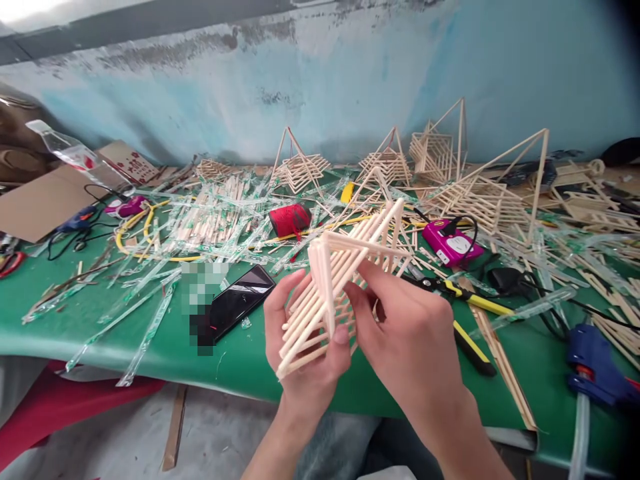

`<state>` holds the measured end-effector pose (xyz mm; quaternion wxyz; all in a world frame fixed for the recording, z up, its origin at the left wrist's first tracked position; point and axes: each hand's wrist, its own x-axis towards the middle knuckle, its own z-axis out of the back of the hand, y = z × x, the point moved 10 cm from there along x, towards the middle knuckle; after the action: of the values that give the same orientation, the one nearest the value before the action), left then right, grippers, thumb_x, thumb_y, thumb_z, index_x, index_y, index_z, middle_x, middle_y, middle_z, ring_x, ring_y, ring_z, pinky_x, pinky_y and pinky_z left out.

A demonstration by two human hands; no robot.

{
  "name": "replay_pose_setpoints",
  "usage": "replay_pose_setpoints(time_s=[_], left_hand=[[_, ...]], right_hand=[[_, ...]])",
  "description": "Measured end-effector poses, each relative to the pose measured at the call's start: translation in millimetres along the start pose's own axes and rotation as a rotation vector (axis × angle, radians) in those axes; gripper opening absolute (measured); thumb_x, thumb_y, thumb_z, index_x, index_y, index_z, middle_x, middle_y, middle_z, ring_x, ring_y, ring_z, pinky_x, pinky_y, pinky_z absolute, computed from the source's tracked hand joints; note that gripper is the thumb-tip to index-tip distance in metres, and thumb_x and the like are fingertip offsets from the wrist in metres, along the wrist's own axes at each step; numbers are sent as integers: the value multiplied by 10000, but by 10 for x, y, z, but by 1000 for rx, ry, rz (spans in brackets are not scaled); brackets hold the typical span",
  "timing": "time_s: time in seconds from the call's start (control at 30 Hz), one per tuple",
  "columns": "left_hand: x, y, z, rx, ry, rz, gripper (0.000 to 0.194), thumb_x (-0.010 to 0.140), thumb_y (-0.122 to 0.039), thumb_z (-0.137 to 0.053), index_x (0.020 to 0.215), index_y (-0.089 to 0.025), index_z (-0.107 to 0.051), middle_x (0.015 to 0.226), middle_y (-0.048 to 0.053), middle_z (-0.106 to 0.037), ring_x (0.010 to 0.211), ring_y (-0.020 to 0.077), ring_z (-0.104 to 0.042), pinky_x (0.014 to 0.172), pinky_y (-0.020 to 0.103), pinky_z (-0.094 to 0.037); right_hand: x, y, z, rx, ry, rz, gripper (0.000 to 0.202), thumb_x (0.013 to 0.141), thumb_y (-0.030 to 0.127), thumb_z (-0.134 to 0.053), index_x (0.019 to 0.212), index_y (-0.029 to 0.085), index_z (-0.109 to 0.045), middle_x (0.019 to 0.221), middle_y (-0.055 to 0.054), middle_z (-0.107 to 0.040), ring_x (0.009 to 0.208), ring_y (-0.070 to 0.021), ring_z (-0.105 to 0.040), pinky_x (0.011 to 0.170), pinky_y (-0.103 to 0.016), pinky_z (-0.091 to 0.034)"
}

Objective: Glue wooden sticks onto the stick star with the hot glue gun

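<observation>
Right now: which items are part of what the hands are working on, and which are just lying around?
In hand:
- stick frame, held by left hand and right hand

Lying about on the green table:
- phone
- red thread spool
- yellow-handled pliers
- blue glue gun
- finished stick pyramids
- pink device

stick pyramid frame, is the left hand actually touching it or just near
Touching. The head view shows the left hand wrapped around the stick pyramid frame, thumb pressed on its lower sticks.
</observation>
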<state>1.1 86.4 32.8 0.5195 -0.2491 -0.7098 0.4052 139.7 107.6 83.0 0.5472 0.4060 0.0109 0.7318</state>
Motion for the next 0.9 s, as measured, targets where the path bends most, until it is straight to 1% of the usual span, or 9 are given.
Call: replay_pose_setpoints(time_s=[0.2,0.27,0.37,0.47,0.6,0.67,0.73,0.8,0.9], left_hand=[[-98,-63,62,104,-45,10,618,776,-293,-857,1334,-261,-594,1185,46,-688,795,108,-736,641,134,-587],[-101,-15,73,64,-54,44,596,798,-273,-839,1338,-262,-586,1187,49,-696,853,135,-754,736,179,-621],[-63,61,83,-32,-71,84,526,864,-252,-781,1344,-252,-567,1208,76,-719,1035,220,-759,985,353,-615],[-6,71,65,-116,-61,75,472,905,-218,-736,1340,-243,-555,1233,95,-734,1127,266,-738,1071,449,-571],[12,81,22,-187,-37,94,419,934,-192,-697,1326,-237,-559,1275,103,-727,1188,286,-713,1103,466,-550],[1,94,9,-194,-34,112,425,930,-194,-703,1327,-241,-558,1276,103,-728,1192,289,-711,1103,466,-552],[-2,96,6,-195,-34,116,434,926,-198,-711,1328,-246,-554,1267,101,-731,1185,292,-714,1094,474,-560],[16,100,22,-189,-38,119,427,928,-212,-711,1324,-241,-553,1250,103,-734,1151,299,-729,1047,477,-592],[78,112,104,-178,-78,128,414,926,-235,-714,1307,-235,-552,1217,101,-736,1043,302,-768,936,471,-649]], right_hand=[[33,-11,-94,-116,22,-35,220,907,154,-572,707,169,-661,604,-35,-664,491,-174,-588,497,-317,-250],[13,-12,-42,-63,-13,-35,237,925,136,-560,710,166,-656,608,-30,-658,517,-161,-594,508,-304,-284],[-61,-74,132,82,-124,-66,211,956,144,-580,764,165,-666,622,1,-653,527,-119,-572,532,-260,-360],[-158,-256,292,247,-254,-172,167,961,152,-609,810,184,-672,627,36,-626,528,-90,-547,542,-227,-400],[-210,-457,320,656,-399,-266,178,958,196,-630,785,202,-674,919,-39,-704,933,-166,-687,810,-286,-529],[-169,-474,165,1000,-344,-296,186,984,247,-607,808,204,-650,987,-59,-730,1019,-199,-708,857,-345,-560],[-142,-436,-51,1288,-201,-372,197,1007,287,-587,828,209,-612,729,6,-693,687,-143,-712,628,-274,-556],[-176,-437,-175,1384,-101,-473,217,1005,310,-602,815,206,-587,493,96,-517,347,-64,-478,394,-183,-361],[-276,-609,-106,1309,-150,-574,231,986,319,-636,796,192,-599,427,126,-391,287,-21,-259,355,-174,-176]])
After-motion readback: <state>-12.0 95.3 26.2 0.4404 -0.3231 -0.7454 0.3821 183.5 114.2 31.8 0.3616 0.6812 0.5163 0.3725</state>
